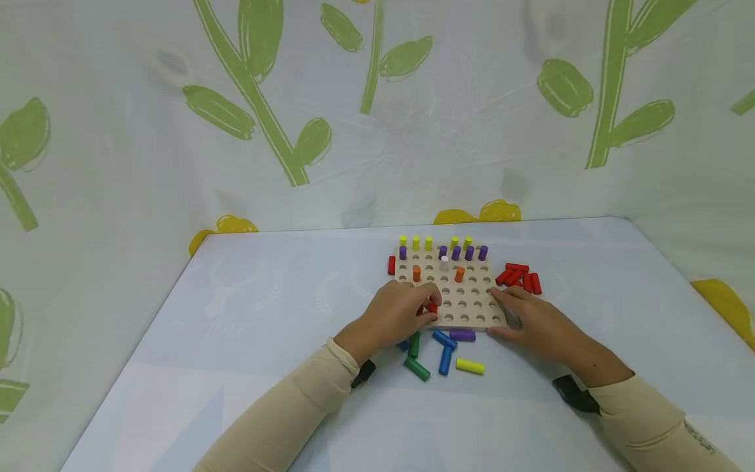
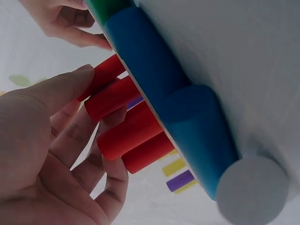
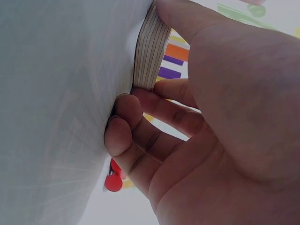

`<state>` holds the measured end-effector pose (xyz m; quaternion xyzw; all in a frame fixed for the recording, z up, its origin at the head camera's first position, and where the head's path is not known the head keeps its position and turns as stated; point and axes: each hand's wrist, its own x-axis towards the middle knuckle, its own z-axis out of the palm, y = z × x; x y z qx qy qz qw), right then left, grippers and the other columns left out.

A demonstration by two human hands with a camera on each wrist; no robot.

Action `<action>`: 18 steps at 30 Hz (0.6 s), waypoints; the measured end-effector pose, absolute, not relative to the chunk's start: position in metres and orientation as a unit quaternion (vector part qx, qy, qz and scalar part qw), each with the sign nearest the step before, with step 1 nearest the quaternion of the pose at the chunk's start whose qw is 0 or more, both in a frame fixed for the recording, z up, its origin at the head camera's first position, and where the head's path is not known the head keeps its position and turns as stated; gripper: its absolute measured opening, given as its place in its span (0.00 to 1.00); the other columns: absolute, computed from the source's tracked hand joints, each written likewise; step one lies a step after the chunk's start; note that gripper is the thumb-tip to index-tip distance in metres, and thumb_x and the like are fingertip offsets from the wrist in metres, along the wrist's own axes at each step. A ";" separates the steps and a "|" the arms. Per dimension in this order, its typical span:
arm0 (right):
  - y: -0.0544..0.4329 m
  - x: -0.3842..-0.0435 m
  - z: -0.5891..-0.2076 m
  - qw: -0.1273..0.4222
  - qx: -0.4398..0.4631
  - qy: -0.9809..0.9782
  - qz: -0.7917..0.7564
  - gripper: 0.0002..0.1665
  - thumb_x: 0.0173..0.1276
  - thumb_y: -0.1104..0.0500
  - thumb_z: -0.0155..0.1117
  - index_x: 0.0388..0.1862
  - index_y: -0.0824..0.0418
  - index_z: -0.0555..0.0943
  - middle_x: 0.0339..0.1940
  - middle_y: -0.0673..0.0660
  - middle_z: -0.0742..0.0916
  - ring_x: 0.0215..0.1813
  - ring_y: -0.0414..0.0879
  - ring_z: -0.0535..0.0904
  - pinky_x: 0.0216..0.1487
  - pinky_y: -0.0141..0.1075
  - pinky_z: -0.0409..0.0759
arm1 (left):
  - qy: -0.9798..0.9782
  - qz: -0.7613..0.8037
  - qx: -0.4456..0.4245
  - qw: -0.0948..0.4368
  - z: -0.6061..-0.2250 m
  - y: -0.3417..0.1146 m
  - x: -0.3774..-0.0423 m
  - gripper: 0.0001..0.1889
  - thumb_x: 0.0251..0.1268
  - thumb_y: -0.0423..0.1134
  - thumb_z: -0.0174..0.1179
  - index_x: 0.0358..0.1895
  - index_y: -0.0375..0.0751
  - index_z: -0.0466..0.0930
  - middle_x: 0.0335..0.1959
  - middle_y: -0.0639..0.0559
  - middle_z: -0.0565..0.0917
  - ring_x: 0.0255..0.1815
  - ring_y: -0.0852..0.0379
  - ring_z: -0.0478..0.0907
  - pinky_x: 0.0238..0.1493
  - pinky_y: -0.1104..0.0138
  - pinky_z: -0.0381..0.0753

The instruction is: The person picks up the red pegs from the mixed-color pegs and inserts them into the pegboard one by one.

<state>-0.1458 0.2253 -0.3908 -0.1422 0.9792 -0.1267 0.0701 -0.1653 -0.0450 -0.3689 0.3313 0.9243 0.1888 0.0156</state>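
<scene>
Four red pegs (image 2: 125,135) show at the left hand (image 1: 396,311) in its wrist view, thumb and finger pinching one; the head view mostly hides them. Between the hands lies the pegboard (image 1: 466,297), its corner gripped by the right hand (image 1: 541,324), its layered side clearest from that wrist.

A pegboard (image 1: 472,325) is set on the pale table (image 1: 177,354); around it are strewn red pegs (image 1: 515,277) at three o'clock, a lone red peg (image 1: 392,265) near ten, and green pegs (image 1: 417,368), blue pegs (image 1: 445,360), a purple peg (image 1: 463,335) and a yellow peg (image 1: 470,366) near six.
</scene>
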 end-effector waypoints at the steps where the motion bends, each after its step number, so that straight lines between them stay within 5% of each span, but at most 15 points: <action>1: 0.225 -0.146 -0.391 0.071 -0.142 0.979 -0.127 0.50 0.59 0.40 0.74 0.74 0.63 0.68 0.67 0.71 0.75 0.66 0.69 0.74 0.59 0.60 0.78 | 0.925 0.189 0.330 0.017 -0.369 -0.045 -0.165 0.11 0.66 0.48 0.67 0.47 0.51 0.81 0.25 0.61 0.79 0.25 0.65 0.72 0.34 0.71 0.69; 18: 0.224 -0.147 -0.391 0.075 -0.137 0.979 -0.129 0.51 0.58 0.41 0.75 0.74 0.63 0.68 0.68 0.72 0.75 0.66 0.69 0.73 0.59 0.60 0.78 | 0.920 0.185 0.346 0.015 -0.369 -0.045 -0.166 0.09 0.66 0.45 0.67 0.46 0.50 0.83 0.29 0.61 0.84 0.26 0.67 0.73 0.37 0.71 0.72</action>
